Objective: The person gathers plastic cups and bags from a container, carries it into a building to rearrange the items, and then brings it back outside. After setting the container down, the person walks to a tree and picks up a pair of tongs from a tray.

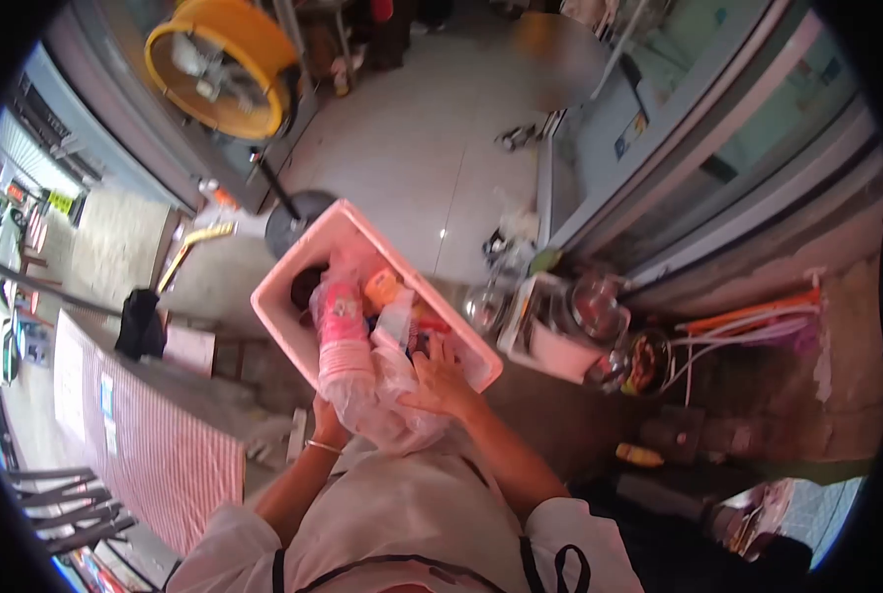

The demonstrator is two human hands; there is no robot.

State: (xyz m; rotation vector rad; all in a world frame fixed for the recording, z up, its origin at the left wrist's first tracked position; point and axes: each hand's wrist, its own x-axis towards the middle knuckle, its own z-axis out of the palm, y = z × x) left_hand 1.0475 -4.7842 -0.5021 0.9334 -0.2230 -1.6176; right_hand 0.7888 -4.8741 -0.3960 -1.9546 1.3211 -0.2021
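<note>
A pinkish-white foam box point(293, 252) with a thick rim is held at an angle in front of my body. My left hand point(330, 423) grips its near left corner from below, its fingers partly hidden. Inside, a long stack of pink paper cups point(343, 341) in a clear plastic bag leans over the near rim. My right hand point(441, 381) reaches in over the near right side, fingers spread on the bagged contents. Close to it are crumpled clear plastic point(394, 371) and an orange-yellow packet point(382, 288). A dark round thing point(308, 287) sits at the box's left end.
A yellow drum fan point(226, 74) stands on a round base point(301, 219) beyond the box. At right, pots and glass lids point(598, 306) crowd beside a sliding glass door point(649, 128). A checked-cloth table point(155, 425) is at left. A yellow bottle point(639, 455) lies at lower right.
</note>
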